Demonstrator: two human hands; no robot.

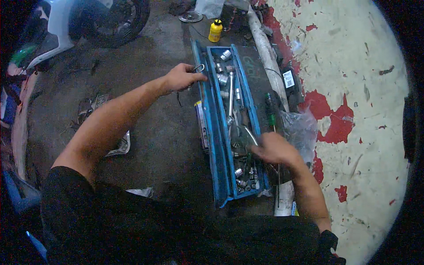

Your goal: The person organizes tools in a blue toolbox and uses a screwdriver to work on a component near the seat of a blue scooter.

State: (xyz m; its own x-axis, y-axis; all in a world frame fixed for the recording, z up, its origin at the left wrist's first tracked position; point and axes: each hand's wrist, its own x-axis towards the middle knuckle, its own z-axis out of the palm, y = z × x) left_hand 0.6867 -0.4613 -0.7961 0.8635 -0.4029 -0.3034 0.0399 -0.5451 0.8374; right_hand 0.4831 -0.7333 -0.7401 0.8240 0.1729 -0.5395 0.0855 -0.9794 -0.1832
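A long blue metal toolbox (258,121) lies open, its hinged side along the left. Inside are several silver sockets (222,79), a long chrome bar (231,95) and smaller fittings. At the toolbox's upper left edge, my left hand (182,78) is closed on a metal piece with a looped end (199,68); its other end is hidden by the fingers. Over the lower right part of the box, my right hand (277,149) is closed around a shiny metal rod-like tool (251,134), which slants up and left. Slight blur hides its exact kind.
Behind the toolbox stands a yellow bottle (215,32) with a black cap. A green-handled screwdriver (270,110), a clear plastic bag (300,126) and a whitish pipe (265,51) lie along the right. A motorcycle wheel (119,22) is at the upper left.
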